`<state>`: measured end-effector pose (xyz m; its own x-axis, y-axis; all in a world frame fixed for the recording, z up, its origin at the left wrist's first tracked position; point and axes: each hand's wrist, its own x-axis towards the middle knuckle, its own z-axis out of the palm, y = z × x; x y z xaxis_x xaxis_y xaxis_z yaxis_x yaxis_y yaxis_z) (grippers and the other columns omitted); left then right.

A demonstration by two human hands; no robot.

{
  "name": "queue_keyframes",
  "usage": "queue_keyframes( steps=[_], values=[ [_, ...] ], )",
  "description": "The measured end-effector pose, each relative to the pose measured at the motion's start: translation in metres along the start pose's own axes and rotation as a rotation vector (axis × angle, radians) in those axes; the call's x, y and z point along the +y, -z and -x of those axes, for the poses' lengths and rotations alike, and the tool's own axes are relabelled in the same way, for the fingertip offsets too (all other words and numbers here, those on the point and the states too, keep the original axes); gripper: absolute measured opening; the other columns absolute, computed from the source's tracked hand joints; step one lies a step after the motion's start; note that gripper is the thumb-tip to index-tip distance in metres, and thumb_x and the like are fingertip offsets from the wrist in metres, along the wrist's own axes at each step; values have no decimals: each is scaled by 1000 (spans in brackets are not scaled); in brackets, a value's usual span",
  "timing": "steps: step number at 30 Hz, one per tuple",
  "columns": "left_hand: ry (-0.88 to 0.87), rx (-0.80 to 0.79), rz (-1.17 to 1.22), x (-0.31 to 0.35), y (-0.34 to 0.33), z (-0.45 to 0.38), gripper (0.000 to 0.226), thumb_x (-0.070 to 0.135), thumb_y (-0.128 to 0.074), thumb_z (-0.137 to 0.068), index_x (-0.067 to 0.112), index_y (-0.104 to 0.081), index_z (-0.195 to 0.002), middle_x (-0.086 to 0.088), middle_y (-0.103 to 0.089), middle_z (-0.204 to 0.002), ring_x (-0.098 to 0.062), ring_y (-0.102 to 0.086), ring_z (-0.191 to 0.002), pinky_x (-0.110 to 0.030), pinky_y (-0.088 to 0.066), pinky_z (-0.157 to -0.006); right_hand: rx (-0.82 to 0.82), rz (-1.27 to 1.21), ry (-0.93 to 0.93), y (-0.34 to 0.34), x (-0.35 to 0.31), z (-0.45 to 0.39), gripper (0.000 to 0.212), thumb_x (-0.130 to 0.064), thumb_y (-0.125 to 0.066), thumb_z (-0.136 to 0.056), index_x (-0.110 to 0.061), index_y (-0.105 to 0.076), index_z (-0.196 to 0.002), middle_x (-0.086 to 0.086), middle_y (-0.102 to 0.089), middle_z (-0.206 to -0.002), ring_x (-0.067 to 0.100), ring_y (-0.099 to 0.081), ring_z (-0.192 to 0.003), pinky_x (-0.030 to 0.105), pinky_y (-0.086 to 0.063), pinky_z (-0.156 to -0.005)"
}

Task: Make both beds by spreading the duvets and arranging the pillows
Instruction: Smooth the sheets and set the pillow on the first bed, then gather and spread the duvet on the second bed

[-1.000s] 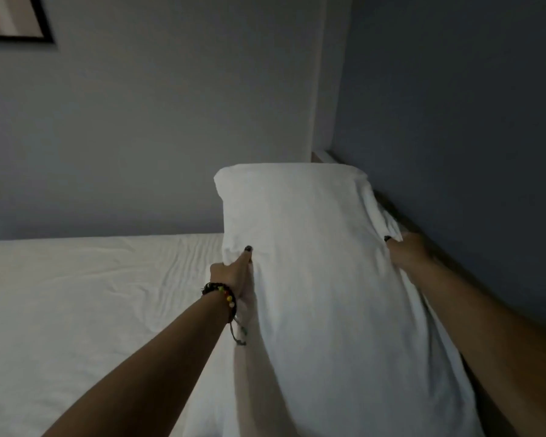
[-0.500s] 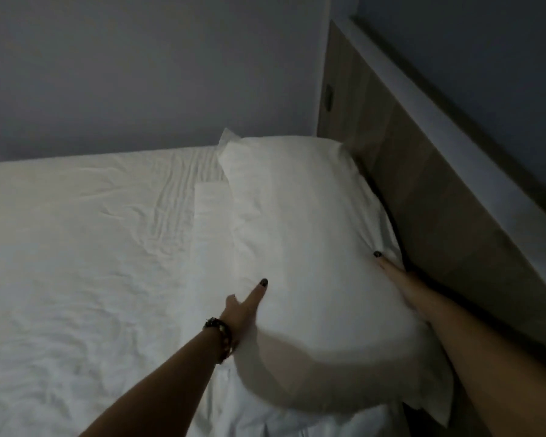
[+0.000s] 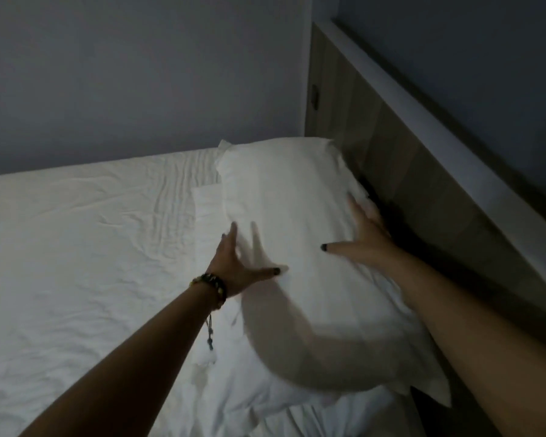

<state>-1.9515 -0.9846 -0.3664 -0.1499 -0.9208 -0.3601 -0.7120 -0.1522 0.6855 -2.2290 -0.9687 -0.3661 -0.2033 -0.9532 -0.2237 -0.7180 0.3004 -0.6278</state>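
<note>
Plump white pillow (image 3: 300,247) flat on wrinkled white bed (image 3: 76,263), alongside the headboard (image 3: 423,171).

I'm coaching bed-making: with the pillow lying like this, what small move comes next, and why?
Probably press both open hands, left hand and right hand, down to flatten the pillow; it looks puffed, already lying beside the headboard.

dim room w/ grey walls (image 3: 123,74), wood headboard (image 3: 375,130) w/ pale top ledge (image 3: 423,121).
</note>
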Motion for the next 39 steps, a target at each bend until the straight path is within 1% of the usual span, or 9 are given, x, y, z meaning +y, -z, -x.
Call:
queue_keyframes(
  steps=[3,6,9,16,21,24,27,33,39],
  values=[
    [-72,-191,-369,33,-6,-37,152,69,-84,-33,55,24,-138,3,27,-156,-36,-3,-146,-56,-28,-112,-301,236,39,-3,-24,-32,141,-68,-83,-47,-51,18,-144,-8,41,-149,33,29,-141,60,-5,-116],
    [-34,-257,-456,33,-33,-66,150,67,-84,-29,58,21,-136,7,29,-154,-42,-5,-145,-59,-35,-106,-434,287,-22,-21,-16,-64,148,-67,-85,-42,-51,23,-142,-2,44,-148,41,31,-139,62,-5,-115],
    [3,-272,-461,18,-61,-86,144,57,-88,-44,54,18,-141,5,30,-154,-47,5,-143,-62,-28,-109,-495,334,-22,-41,10,-92,151,-68,-85,-41,-50,28,-140,2,41,-150,44,29,-139,64,-6,-114],
    [79,-331,-534,9,-78,-127,146,57,-88,-45,50,21,-142,1,27,-156,-48,0,-143,-61,-24,-112,-556,340,-28,-68,32,-128,148,-67,-84,-43,-54,31,-136,0,45,-148,46,31,-137,67,-9,-112],
    [71,-264,-435,4,-72,-109,146,58,-88,-45,49,19,-143,4,24,-157,-39,4,-145,-58,-21,-114,-551,415,-31,-60,16,-117,149,-72,-81,-41,-54,34,-134,1,47,-146,48,29,-137,70,-10,-109],
    [78,-190,-322,4,-58,-79,131,54,-83,-60,38,11,-150,2,9,-161,-27,-4,-148,-45,-19,-118,-496,419,-11,-48,0,-92,152,-73,-81,-41,-48,33,-138,2,46,-146,45,30,-138,72,-7,-108],
    [94,-86,-262,0,-32,-34,104,51,-71,-78,28,-2,-153,-2,-22,-158,-22,-29,-141,-31,-27,-114,-390,484,93,-40,-28,-58,135,-67,-76,-61,-31,21,-149,8,38,-151,36,31,-140,64,1,-113],
    [98,133,-133,-29,31,96,71,53,-39,-96,23,-9,-154,5,-7,-160,-14,-13,-147,-28,-11,-117,-328,415,503,-59,-102,45,85,-45,-58,-91,-26,-4,-154,4,18,-160,25,18,-147,45,-2,-120],
    [178,356,-104,-106,96,295,68,54,-31,-98,20,-11,-154,4,-3,-160,-10,-5,-147,-28,-5,-119,-447,562,654,-117,-192,201,75,-48,-52,-93,-29,-13,-153,10,8,-161,31,12,-147,48,-1,-119]
  ],
)
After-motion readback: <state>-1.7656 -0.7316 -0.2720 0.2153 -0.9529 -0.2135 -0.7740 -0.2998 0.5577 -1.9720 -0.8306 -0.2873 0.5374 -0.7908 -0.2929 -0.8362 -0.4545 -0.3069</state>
